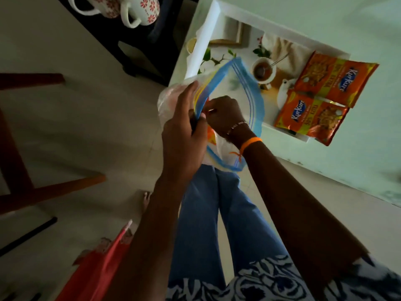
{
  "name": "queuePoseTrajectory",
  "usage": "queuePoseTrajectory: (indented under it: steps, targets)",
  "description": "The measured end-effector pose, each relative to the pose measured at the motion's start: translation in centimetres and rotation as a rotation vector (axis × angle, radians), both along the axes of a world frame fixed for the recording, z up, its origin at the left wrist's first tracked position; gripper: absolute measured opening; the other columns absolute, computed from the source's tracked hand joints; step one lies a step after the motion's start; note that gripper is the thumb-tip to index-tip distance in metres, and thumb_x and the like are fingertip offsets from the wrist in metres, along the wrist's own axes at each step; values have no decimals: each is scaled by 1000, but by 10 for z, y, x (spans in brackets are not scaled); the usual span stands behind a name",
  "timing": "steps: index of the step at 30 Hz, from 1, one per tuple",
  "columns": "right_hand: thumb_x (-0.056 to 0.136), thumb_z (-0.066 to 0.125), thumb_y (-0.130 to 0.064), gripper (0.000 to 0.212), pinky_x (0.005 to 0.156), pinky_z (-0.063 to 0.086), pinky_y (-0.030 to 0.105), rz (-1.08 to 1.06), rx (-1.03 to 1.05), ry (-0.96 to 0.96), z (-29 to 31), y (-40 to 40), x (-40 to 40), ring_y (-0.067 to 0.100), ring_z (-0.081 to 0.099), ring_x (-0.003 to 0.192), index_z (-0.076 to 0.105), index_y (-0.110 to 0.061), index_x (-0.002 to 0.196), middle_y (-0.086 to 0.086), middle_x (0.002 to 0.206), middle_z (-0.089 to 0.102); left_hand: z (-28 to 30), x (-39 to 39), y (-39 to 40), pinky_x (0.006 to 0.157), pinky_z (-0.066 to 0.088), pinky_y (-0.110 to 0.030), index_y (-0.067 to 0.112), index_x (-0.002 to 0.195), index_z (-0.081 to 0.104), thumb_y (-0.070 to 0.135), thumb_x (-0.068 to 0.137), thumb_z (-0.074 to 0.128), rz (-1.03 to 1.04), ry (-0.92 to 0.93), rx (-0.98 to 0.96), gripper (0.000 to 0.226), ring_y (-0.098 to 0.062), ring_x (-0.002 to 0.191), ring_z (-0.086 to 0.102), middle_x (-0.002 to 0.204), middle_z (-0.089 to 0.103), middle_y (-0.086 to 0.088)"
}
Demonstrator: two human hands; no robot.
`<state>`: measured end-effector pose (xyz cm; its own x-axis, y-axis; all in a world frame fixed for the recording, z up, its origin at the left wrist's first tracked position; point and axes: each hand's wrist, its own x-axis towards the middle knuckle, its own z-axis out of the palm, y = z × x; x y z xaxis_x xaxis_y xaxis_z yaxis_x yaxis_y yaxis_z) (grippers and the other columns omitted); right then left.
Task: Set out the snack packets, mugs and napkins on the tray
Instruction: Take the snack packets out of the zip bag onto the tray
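My left hand (184,127) grips the rim of a zip bag (243,88) held over the tray (217,20); my right hand (223,115) reaches inside, fingers curled on something orange I cannot identify. Two snack packets (312,118) lie on the tray's right end; mugs (138,9) wait well apart.

Dim, greenish light; dark shadowed forearms, soft motion blur, wide-angle edge distortion.

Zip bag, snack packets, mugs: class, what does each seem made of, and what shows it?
Zip bag: thin clear plastic, see-through and crumpled, with a blue seal strip.
Snack packets: glossy printed film, probably plastic or foil; they shine and crease.
Mugs: likely glazed ceramic, white with red pattern, thick looped handles.
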<state>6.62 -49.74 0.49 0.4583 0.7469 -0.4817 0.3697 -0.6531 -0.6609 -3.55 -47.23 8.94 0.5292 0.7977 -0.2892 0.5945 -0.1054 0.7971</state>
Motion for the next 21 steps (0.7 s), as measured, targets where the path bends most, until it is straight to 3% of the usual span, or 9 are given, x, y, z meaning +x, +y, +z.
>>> queuePoseTrajectory:
  steps: [2, 4, 5, 8, 10, 13, 16, 19, 21]
  targets:
    - [77, 61, -3, 22, 85, 46, 24, -98, 106, 6, 13, -22, 17, 25, 67, 95, 75, -11, 93, 11, 99, 75, 0, 13, 1, 91, 52, -25, 19, 139, 37, 9, 89, 50, -11, 5, 18, 52, -6, 104, 61, 135, 54, -7]
    - [76, 62, 1, 21, 75, 45, 15, -193, 192, -28, 26, -43, 36, 19, 67, 87, 75, -7, 91, 11, 95, 75, -2, 26, 2, 77, 46, -5, 18, 138, 39, 7, 86, 51, -14, 14, 67, 55, 4, 92, 56, 126, 58, 2]
    - [77, 61, 3, 21, 73, 44, 12, -249, 232, -49, 32, -53, 44, 15, 65, 84, 74, -7, 91, 10, 94, 74, -3, 32, 1, 72, 43, -3, 19, 138, 40, 7, 84, 51, -7, 26, 79, 56, 3, 87, 57, 117, 63, 2]
    - [76, 57, 10, 33, 75, 47, 7, -465, 352, -38, 44, -77, 66, -7, 62, 77, 69, -14, 95, 0, 93, 69, -7, 52, -2, 65, 39, -2, 19, 136, 43, 7, 82, 52, 32, 70, 86, 56, -6, 70, 56, 84, 64, 1]
    - [74, 57, 14, 37, 73, 45, 3, -658, 422, -11, 46, -88, 82, -16, 60, 73, 65, -15, 95, -16, 79, 69, -12, 62, -5, 66, 37, -6, 20, 136, 42, 7, 82, 52, 43, 109, 79, 57, -10, 70, 56, 83, 66, -4]
    - [74, 60, 13, 29, 70, 50, 10, -895, 505, 47, 41, -97, 108, -13, 61, 68, 66, -10, 91, -32, 60, 66, -19, 73, -10, 68, 36, -19, 21, 137, 39, 8, 82, 51, 9, 166, 82, 58, -15, 68, 55, 66, 58, 6]
    - [77, 56, 13, 24, 66, 54, 22, -1007, 479, 74, 27, -97, 135, -2, 63, 69, 68, -2, 91, -20, 63, 69, -27, 78, -15, 66, 37, -25, 20, 136, 39, 8, 82, 51, -33, 214, 104, 57, -9, 55, 48, 53, 45, 14]
    - [76, 48, 18, 27, 80, 54, 42, -1044, 379, 101, 5, -88, 166, 20, 62, 86, 67, 9, 93, 10, 83, 67, -34, 80, -18, 64, 32, -21, 20, 136, 39, 8, 81, 51, -44, 252, 110, 57, 0, 51, 43, 50, 44, 14]
    - [75, 43, 19, 31, 86, 52, 44, -999, 284, 116, -8, -78, 183, 25, 60, 87, 67, 10, 93, 14, 86, 64, -35, 82, -17, 65, 33, -21, 21, 136, 38, 8, 81, 51, -45, 260, 92, 58, 1, 52, 44, 51, 45, 14]
